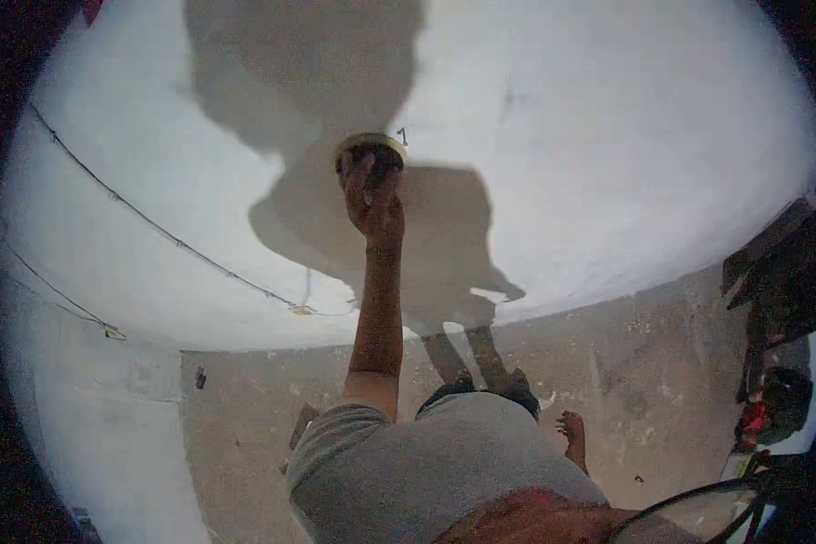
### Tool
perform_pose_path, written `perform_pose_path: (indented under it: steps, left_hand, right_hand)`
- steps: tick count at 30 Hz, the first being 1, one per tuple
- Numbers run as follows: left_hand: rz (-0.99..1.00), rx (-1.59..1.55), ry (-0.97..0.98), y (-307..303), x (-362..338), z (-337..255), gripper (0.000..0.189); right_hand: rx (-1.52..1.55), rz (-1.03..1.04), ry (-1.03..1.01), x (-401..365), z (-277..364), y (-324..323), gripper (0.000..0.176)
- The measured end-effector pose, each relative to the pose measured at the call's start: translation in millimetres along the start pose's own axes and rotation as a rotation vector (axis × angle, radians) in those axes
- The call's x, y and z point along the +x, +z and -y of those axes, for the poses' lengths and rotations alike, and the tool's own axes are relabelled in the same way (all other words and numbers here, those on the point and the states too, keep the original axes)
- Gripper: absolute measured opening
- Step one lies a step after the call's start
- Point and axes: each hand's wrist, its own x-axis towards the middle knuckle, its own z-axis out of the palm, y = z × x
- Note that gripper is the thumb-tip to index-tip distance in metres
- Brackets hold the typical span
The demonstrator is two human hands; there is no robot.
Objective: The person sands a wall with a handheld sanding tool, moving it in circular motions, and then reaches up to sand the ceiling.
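My left hand [374, 204] is raised at arm's length to the white wall [607, 136]. Its fingers are curled on a round, dark thing with a pale yellow rim [372, 138], which is at or against the wall; its exact kind does not show. Just right of the rim, a small dark hook-shaped mark or fitting [403, 136] shows on the wall. Down beside my body, my right hand [571, 430] hangs with fingers apart and loosely bent, nothing visible in it.
A thin cable [145, 216] runs slantwise along the wall at left, with another cable end [113, 333] lower. The worn floor [607, 363] meets the wall below. Dark objects [780, 272] and a red-and-black item [754, 419] stand at right. Broad shadows cover the wall.
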Motion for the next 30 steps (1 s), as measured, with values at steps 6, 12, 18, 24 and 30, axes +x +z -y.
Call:
perform_pose_path:
  steps: [6, 12, 18, 24, 30]
  left_hand:
    - [-0.102, -0.133, -0.007, 0.5, 28.2, 26.6, 0.021]
    - [-0.168, -0.142, 0.001, -7.0, 1.7, 40.0, 0.018]
    - [-0.146, 0.028, 0.03, 3.1, 47.3, 25.5, 0.014]
    - [-0.141, -0.25, -0.239, 0.8, 10.1, 7.0, 0.014]
    - [-0.136, -0.595, -0.425, 0.5, 13.9, 16.5, 0.016]
  right_hand:
    - [0.062, 0.093, 0.015, 32.7, 4.9, 20.8, 0.053]
    - [-0.177, -0.046, 0.103, 13.8, 49.4, 47.8, 0.043]
    - [-0.136, 0.051, 0.05, 15.0, 59.3, 37.0, 0.039]
    - [-0.161, -0.047, 0.051, 19.0, 53.2, 40.8, 0.037]
    - [-0.177, 0.062, 0.081, 12.0, 52.3, 43.7, 0.039]
